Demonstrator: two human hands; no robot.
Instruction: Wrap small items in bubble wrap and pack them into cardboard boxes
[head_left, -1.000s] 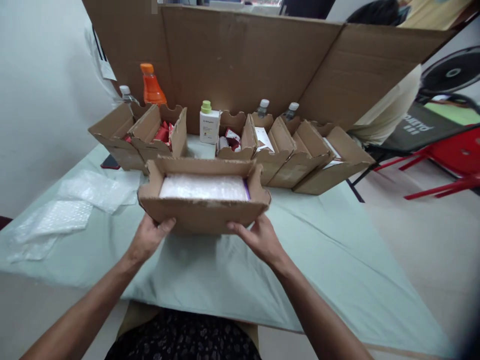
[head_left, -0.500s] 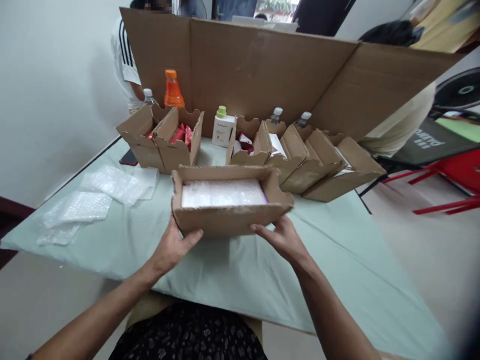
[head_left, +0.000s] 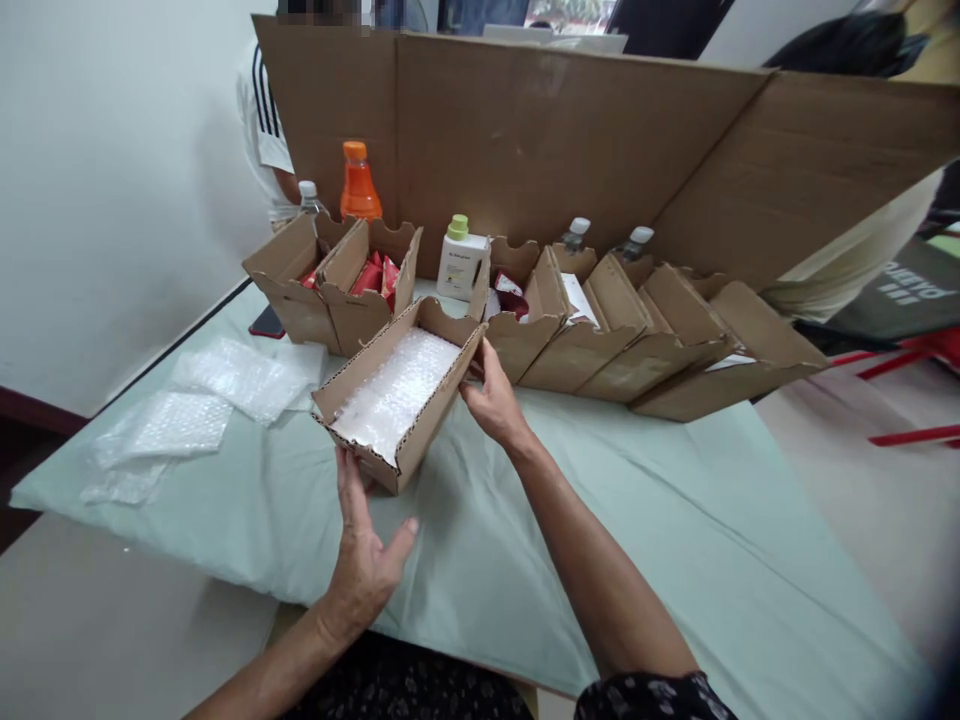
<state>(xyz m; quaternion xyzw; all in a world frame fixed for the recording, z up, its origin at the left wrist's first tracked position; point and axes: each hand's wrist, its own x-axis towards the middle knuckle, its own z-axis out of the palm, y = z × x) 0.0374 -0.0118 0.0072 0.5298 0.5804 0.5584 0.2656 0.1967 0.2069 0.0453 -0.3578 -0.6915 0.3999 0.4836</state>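
Observation:
A narrow open-topped cardboard box (head_left: 431, 425) sits at a slant in front of me, its near end toward the lower left. Bubble wrap (head_left: 397, 385) fills its inside; what lies beneath the wrap is hidden. My right hand (head_left: 493, 398) grips the box's right side near the far end, with some fingertips out of sight behind it. At the near end, my left hand (head_left: 364, 545) supports the box with its fingers, while its thumb sticks out to the right, apart from the cardboard. Whether the box's bottom touches the table, I cannot tell.
Several cardboard boxes (head_left: 577, 360) stand in a row behind, some holding red packets (head_left: 367, 275). Among them are a white bottle (head_left: 461, 265) and an orange bottle (head_left: 361, 190). Bubble wrap sheets (head_left: 240, 380) lie left on the green cloth (head_left: 600, 560). A tall cardboard panel (head_left: 525, 140) closes the back.
The box has turned from lying crosswise to slanting, its right end swung away from me. My right hand moved up its side; my left hand shifted to the near end, its thumb coming off.

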